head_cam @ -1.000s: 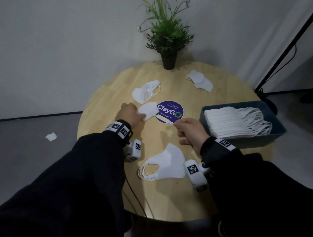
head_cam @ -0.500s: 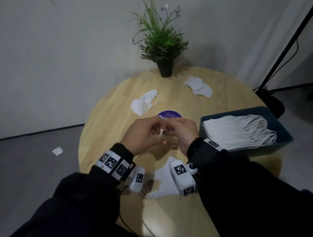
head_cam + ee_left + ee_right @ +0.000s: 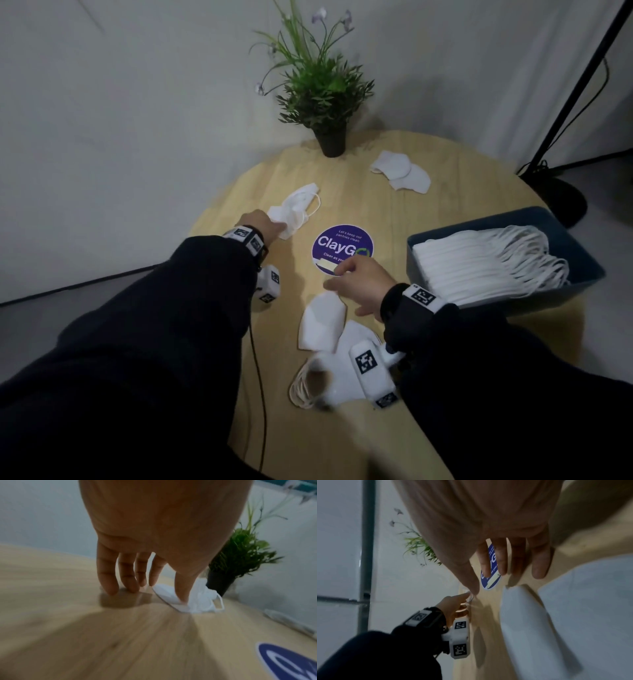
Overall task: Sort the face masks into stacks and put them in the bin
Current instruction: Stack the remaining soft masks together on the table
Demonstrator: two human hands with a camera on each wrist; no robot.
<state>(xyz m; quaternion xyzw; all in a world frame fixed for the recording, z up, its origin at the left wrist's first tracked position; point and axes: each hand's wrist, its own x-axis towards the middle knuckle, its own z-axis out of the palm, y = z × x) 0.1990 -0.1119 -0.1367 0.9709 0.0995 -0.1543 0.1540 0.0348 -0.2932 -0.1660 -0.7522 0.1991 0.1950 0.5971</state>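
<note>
The left hand [image 3: 257, 222] reaches to the table's [image 3: 445, 195] far left edge, fingers straight, thumb pressing a crumpled mask [image 3: 197, 599]. The right hand [image 3: 359, 284] hovers relaxed and empty above a folded mask [image 3: 322, 323] near the front edge. The bin [image 3: 565, 233] at the right edge holds a stack of masks [image 3: 479, 267]

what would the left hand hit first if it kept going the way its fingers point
The left hand already touches the crumpled white face mask; beyond that, probably the black-potted green plant, though depth is unclear.
</note>
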